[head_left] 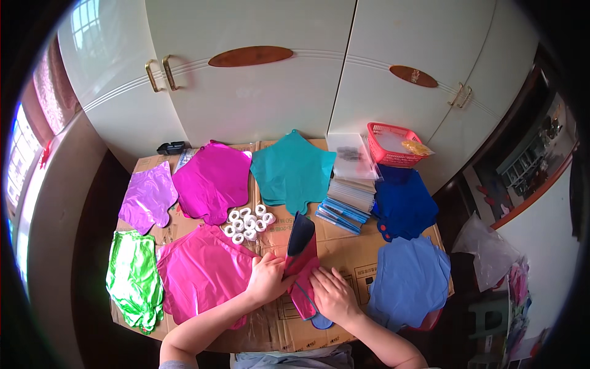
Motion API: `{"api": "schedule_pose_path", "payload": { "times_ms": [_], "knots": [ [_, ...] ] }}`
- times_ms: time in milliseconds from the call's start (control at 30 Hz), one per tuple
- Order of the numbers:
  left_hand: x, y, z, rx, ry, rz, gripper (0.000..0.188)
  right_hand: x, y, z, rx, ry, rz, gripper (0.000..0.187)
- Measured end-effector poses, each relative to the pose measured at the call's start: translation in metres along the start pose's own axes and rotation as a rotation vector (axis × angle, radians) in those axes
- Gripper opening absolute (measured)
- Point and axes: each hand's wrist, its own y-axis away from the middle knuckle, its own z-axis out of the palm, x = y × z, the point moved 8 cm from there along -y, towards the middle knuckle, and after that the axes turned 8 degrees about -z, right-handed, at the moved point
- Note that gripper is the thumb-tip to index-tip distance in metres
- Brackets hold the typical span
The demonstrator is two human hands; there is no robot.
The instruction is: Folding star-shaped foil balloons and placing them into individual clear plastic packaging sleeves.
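Pressing folded pink foil (298, 301) nearside of white rolls (249, 224); left hand (268, 280) grasping edge, right hand (335, 295) flat, fingers extended. Best smoothed evenly.

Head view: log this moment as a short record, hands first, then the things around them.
Left hand: at the left edge of a folded pink-and-dark foil sheet
Right hand: laid on the sheet's right side
Left: bright pink foil sheets
Ahead: white ring-shaped rolls, teal foil sheets
Right: light blue foil sheets
Back right: coral-red plastic basket
Surface: cardboard
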Motion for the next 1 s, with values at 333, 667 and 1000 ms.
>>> {"api": "schedule_pose_path", "payload": {
  "times_ms": [333, 667, 1000],
  "knots": [
    [0.007, 0.007, -0.011, 0.086, -0.035, 0.098, 0.025, 0.003, -0.002, -0.005, 0.002, 0.065, 0.090, 0.036],
    [0.008, 0.011, -0.010, 0.049, -0.124, 0.106, 0.020, 0.006, -0.003, -0.005, -0.002, 0.046, 0.086, 0.039],
    [0.004, 0.004, -0.006, 0.012, 0.005, 0.038, 0.016, 0.005, -0.005, -0.005, -0.010, 0.096, 0.074, 0.043]
  ]
}}
